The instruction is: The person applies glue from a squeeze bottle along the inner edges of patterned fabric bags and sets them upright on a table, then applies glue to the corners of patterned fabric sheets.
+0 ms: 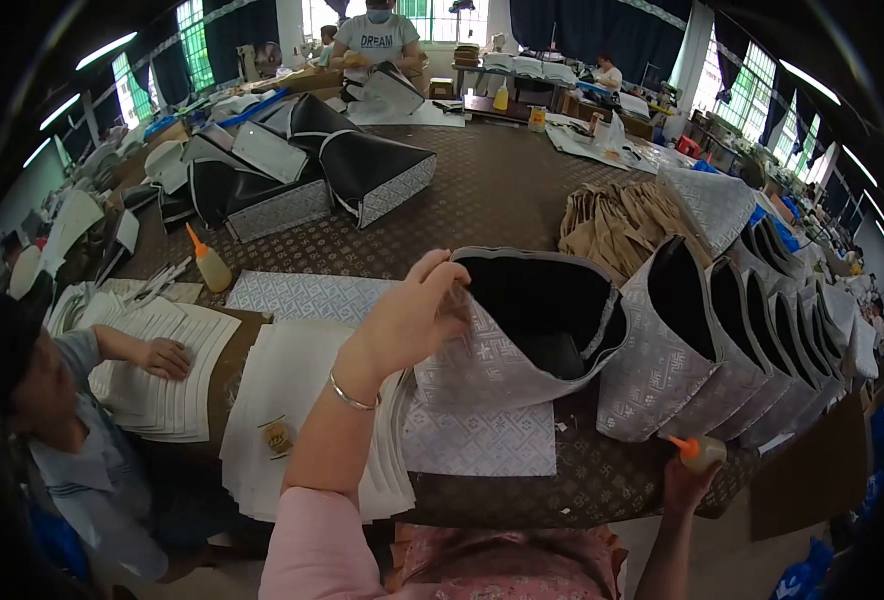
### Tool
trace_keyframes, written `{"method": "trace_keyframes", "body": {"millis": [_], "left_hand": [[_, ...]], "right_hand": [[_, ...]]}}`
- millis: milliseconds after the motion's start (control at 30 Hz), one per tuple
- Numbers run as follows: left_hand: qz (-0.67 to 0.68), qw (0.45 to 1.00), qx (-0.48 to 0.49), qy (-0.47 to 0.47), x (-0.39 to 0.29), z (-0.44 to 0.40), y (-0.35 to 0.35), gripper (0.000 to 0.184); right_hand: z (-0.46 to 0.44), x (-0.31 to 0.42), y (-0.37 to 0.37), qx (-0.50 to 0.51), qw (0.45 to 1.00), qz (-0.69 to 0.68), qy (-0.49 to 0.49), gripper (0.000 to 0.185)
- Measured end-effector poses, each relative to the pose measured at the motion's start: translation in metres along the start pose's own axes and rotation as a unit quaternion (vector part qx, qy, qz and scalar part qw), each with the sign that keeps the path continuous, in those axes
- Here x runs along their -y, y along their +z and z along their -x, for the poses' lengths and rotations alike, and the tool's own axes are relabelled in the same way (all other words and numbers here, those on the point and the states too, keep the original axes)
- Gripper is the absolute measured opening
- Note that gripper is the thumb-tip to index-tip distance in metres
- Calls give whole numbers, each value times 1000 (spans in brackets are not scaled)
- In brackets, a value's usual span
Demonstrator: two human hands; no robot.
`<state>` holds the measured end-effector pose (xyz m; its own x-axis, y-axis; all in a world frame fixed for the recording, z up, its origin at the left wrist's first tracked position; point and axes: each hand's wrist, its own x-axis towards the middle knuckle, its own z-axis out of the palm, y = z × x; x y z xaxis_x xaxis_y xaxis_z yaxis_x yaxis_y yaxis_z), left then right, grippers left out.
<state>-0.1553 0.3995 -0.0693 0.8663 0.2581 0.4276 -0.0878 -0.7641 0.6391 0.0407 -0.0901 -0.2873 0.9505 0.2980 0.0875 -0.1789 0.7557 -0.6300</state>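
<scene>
We're grasping the upper rim of a silver-grey, geometric-patterned bag body with a black lining (507, 350) in our left hand (412, 315), fingers closing over the corner. The bag body is sitting open-mouthed at the near side of the brown patterned table (482, 180), partly covering a flat silver-patterned sheet (482, 450).

Our right hand (687, 487) is gripping a small translucent squeeze bottle with an orange nozzle (704, 455), low at the near table edge, nozzle pointing left. It's well apart from our left hand.

Right of the bag body, a row of matching silver-grey bags with dark openings (662, 350) is standing close together. Behind, a bundle of crinkled tan material (612, 225) is lying on the tabletop.

Left side: a stack of large off-white sheets (302, 400) is lying beside the bag body, carrying a small yellow-green packet (276, 435). Beyond it, a co-worker's hand (167, 358) is resting on fanned-out cream pieces (162, 405). A second orange-tipped bottle (212, 268) is standing behind those. Farther back, black bags with silver-patterned panels (377, 170) are lying in a pile.
</scene>
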Motion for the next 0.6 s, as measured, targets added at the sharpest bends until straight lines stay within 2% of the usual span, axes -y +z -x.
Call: {"method": "trace_keyframes", "body": {"millis": [33, 67, 133, 167, 200, 233, 267, 333, 367, 433, 467, 533, 600], "left_hand": [[-1, 999, 47, 8, -1, 1, -1, 81], [2, 999, 42, 7, 6, 1, 1, 81], [-12, 995, 18, 94, 32, -1, 14, 119], [-8, 995, 16, 94, 40, -2, 19, 119], [38, 993, 101, -38, 46, -7, 21, 124], [81, 965, 186, -168, 54, -12, 24, 129], [79, 965, 191, -164, 64, -13, 32, 129], [158, 965, 197, -66, 89, -7, 55, 117], [154, 964, 208, -63, 101, -5, 64, 117], [52, 948, 278, -148, 124, -5, 77, 112], [48, 947, 283, -144, 133, -5, 82, 112], [233, 921, 252, -184, 140, -6, 85, 104], [265, 916, 227, -197, 140, -4, 86, 99]], "right_hand": [[-2, 3, 2, 16, 1000, 10, 9, 58], [-4, 4, 4, 21, 1000, 15, 10, 58], [-4, 2, 12, -67, 997, -23, 2, 57], [-4, 4, 12, -66, 998, -19, 1, 57], [-4, 6, 10, -40, 999, -11, 15, 55], [-3, 5, 10, -16, 999, -6, 28, 54], [-2, 5, 10, -20, 999, -9, 23, 54], [1, 3, 17, -42, 999, -16, 23, 54], [1, 2, 17, -50, 998, -22, 17, 54], [0, 1, 18, -69, 997, -40, 11, 53], [0, 1, 16, -73, 996, -45, 7, 53], [0, 1, 10, -24, 997, -64, 25, 56], [0, 0, 9, -26, 997, -70, 22, 56]]}}
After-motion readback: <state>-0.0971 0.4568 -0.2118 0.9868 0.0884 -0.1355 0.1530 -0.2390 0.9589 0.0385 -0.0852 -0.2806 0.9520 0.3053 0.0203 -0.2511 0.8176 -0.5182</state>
